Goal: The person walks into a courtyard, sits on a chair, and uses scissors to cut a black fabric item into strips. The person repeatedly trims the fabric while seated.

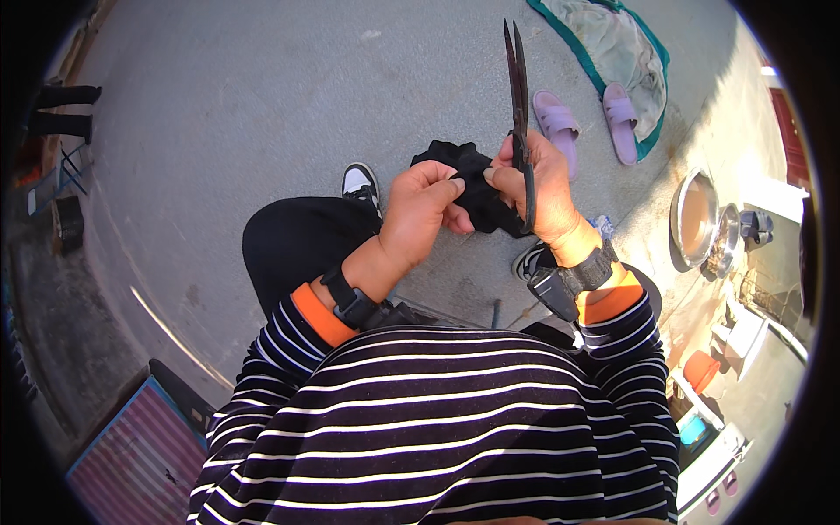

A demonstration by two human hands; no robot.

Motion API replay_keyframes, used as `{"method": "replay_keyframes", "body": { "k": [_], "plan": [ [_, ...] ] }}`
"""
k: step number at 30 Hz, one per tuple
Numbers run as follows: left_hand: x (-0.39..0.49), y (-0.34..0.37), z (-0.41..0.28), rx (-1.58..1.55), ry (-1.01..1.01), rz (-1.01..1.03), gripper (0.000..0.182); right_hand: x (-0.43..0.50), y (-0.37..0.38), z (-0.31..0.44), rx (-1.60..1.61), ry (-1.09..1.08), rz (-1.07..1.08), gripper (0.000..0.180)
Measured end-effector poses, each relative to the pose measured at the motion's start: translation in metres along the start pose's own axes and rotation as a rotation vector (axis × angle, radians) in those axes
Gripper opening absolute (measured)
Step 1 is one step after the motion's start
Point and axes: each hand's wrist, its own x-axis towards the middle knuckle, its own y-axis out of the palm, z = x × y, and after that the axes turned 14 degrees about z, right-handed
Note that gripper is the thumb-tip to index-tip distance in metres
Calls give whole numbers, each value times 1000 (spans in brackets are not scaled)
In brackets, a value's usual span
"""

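My left hand (423,203) pinches the left part of a crumpled black cloth (482,197) between thumb and forefinger. The cloth hangs between both hands, above the floor. My right hand (545,187) has dark metal scissors (518,85) lying along its palm, blades pointing up and away and slightly apart. Its thumb and forefinger also pinch the cloth's right side. The fingers behind the cloth and scissors are partly hidden.
Two lilac slippers (558,125) stand beyond my right hand, near a green-edged pale cloth (617,46). Metal basins (697,220) are at the right. A folding stool (62,174) and someone's dark-clothed legs (65,108) show at far left. A striped surface (141,453) lies lower left.
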Motion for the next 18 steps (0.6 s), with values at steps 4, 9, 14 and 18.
{"method": "replay_keyframes", "body": {
  "k": [4, 9, 14, 18],
  "plan": [
    [2, -1, 1, 139, -119, 81, 13, -3, 9, 5, -64, 52, 10, 28],
    [1, -3, 4, -11, 86, 4, 15, -4, 15, 5, 49, 118, -12, 29],
    [3, -7, 1, -48, 262, -68, 17, -14, 15, 24, -36, 95, 40, 29],
    [3, -12, -5, -53, 433, -128, 18, -35, 25, 29, -199, 154, 264, 37]
  ]
}}
